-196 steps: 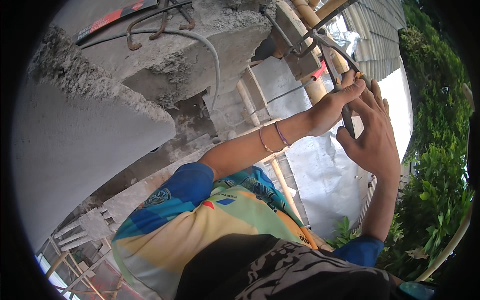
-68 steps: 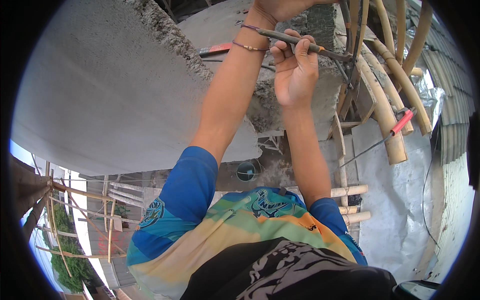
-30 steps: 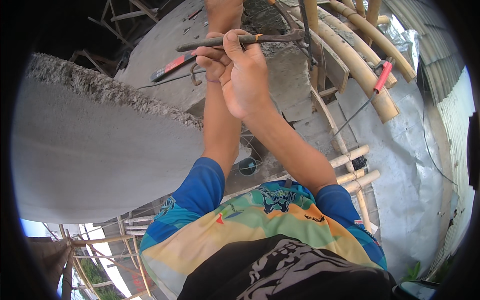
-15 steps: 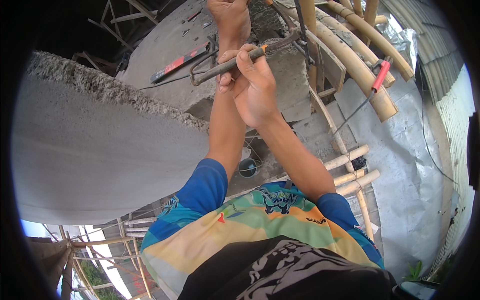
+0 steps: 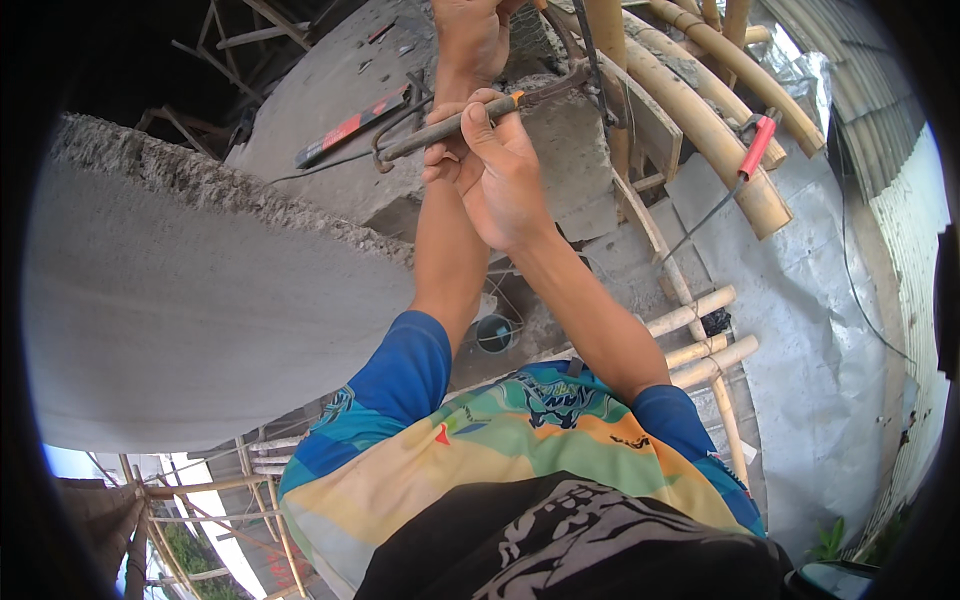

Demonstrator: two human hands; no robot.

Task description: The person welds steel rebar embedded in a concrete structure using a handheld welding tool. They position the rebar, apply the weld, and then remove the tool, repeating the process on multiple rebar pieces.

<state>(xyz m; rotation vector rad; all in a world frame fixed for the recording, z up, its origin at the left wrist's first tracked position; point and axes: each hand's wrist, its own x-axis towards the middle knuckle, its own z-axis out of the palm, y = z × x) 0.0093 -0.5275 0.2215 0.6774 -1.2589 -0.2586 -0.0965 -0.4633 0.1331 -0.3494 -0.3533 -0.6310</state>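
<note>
Long-handled metal pincers (image 5: pixel 552 87) with orange bands on the handles angle against a dark steel bar (image 5: pixel 598 75) among bamboo poles at the top. My right hand (image 5: pixel 490 170), palm up, is closed on the lower handle, thumb over it and fingers curled beneath. My left hand (image 5: pixel 470 40) is above and behind it at the top edge, closed around the upper handle, its fingertips partly cut off by the frame. Bent steel hooks (image 5: pixel 385 155) lie on the concrete just left of my hands, partly behind the handle.
A rough-edged concrete slab (image 5: pixel 180 280) fills the left. A red-and-black flat object (image 5: pixel 345 135) lies on concrete. A red-handled tool (image 5: pixel 758 148) hangs on bamboo poles (image 5: pixel 750 200) at right, over metal sheeting (image 5: pixel 810 420). A bucket (image 5: pixel 497 333) and bamboo scaffolding (image 5: pixel 200 490) are below.
Since one second ago my right hand and the lower handle have moved down and slightly right, tilting the handle's free end lower. My left hand has shifted slightly right.
</note>
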